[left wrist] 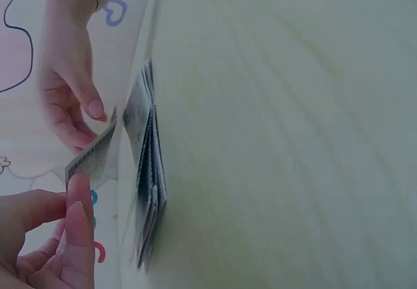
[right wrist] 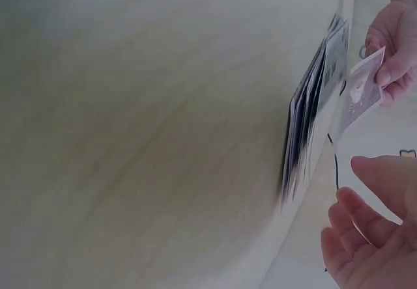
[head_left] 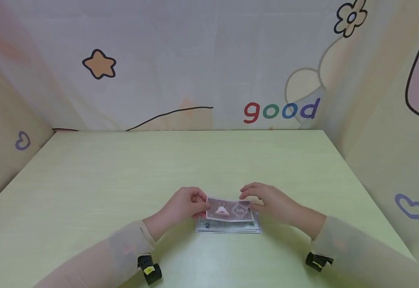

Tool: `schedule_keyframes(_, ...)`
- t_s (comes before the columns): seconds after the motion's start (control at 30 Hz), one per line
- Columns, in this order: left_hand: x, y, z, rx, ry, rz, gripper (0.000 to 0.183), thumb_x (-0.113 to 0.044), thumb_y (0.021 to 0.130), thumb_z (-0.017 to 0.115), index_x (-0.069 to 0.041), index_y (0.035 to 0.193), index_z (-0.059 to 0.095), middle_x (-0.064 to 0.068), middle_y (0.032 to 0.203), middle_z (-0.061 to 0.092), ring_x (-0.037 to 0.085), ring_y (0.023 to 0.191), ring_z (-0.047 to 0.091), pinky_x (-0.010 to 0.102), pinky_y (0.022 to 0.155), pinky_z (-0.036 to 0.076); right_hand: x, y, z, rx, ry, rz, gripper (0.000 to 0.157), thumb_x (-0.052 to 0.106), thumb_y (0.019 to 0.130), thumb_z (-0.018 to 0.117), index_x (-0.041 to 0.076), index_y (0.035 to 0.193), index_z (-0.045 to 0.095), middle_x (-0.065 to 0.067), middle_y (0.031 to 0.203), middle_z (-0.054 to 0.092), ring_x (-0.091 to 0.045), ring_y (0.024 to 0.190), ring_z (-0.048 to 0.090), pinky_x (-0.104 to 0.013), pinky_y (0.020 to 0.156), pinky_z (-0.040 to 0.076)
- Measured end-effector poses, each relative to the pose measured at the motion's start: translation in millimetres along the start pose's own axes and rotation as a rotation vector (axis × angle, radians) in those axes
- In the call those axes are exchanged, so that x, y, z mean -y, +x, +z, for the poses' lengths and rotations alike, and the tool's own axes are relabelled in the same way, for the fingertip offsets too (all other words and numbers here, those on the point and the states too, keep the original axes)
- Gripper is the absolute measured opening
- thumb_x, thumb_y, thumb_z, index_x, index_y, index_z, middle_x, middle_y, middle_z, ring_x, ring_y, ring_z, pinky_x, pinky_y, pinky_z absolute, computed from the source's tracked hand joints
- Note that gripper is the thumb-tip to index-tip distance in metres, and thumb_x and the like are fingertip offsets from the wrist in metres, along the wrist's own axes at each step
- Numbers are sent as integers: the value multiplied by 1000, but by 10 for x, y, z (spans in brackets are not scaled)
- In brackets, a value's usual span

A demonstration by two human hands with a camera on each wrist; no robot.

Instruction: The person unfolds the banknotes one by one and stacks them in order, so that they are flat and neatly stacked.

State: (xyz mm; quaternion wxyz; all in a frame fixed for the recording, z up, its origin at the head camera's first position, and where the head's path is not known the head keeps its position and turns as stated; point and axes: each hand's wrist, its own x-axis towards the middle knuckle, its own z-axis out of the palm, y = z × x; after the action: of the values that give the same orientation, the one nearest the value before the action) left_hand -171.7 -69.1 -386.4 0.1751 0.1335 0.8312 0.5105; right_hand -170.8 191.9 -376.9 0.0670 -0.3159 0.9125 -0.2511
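My left hand point(head_left: 189, 203) pinches the left end of a pinkish-brown play banknote point(head_left: 230, 210) between thumb and fingers. The note shows a small white figure and a diamond pattern, and is held above a stack of notes point(head_left: 227, 229) lying on the table. A "2" can be read on the top note of that stack. By the note's far end is my right hand point(head_left: 272, 202), its fingers loosely bent. In the right wrist view, a gap separates the right fingertips point(right wrist: 345, 201) from the held note point(right wrist: 365, 92). The stack point(left wrist: 151, 165) looks loosely layered in the left wrist view.
A pale yellow-green table point(head_left: 123, 172) spreads around the notes. Printed cloth walls enclose it, with a star point(head_left: 99, 64) and the word "good" point(head_left: 281, 111) on the back one. Dark wrist devices point(head_left: 150, 270) sit under both sleeves.
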Motion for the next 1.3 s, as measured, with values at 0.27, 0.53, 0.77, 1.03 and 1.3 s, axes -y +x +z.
schedule_keyframes(0.27, 64, 13, 38, 38, -14, -24, 9, -5, 86, 65, 1, 89, 58, 5, 64, 62, 14, 56, 60, 26, 55, 50, 107, -86, 43, 52, -262, -205, 27, -3, 81, 67, 6, 106, 70, -5, 114, 65, -23, 103, 60, -36, 84, 49)
schedule_keyframes(0.53, 73, 6, 63, 91, 39, -48, 10, -4, 85, 66, 0, 90, 57, 5, 64, 60, 13, 53, 59, 23, 51, 47, 117, -131, 57, 194, -315, -250, 23, 2, 84, 66, 7, 105, 71, -7, 116, 64, -22, 101, 62, -33, 82, 50)
schedule_keyframes(0.77, 55, -3, 103, 90, 270, 8, 20, -3, 84, 66, -3, 99, 53, 2, 63, 57, 11, 50, 54, 22, 47, 41, 162, -140, 61, 186, -484, -350, 22, 5, 81, 71, 9, 103, 73, -7, 114, 65, -19, 97, 64, -29, 78, 51)
schedule_keyframes(1.03, -73, -10, 172, 101, 677, 181, 4, -5, 84, 65, -7, 83, 62, -2, 71, 60, 8, 57, 49, 20, 50, 41, 162, -154, 68, 206, -497, -315, 24, 9, 81, 72, 12, 105, 72, -5, 117, 63, -16, 96, 64, -28, 74, 52)
schedule_keyframes(1.3, -149, -75, 223, 141, 1151, 245, 9, -15, 87, 64, -20, 81, 68, -6, 72, 61, 9, 59, 44, 24, 49, 42, 175, -197, 64, 203, -469, -289, 28, 9, 82, 71, 9, 110, 70, -6, 121, 61, -19, 101, 63, -30, 73, 53)
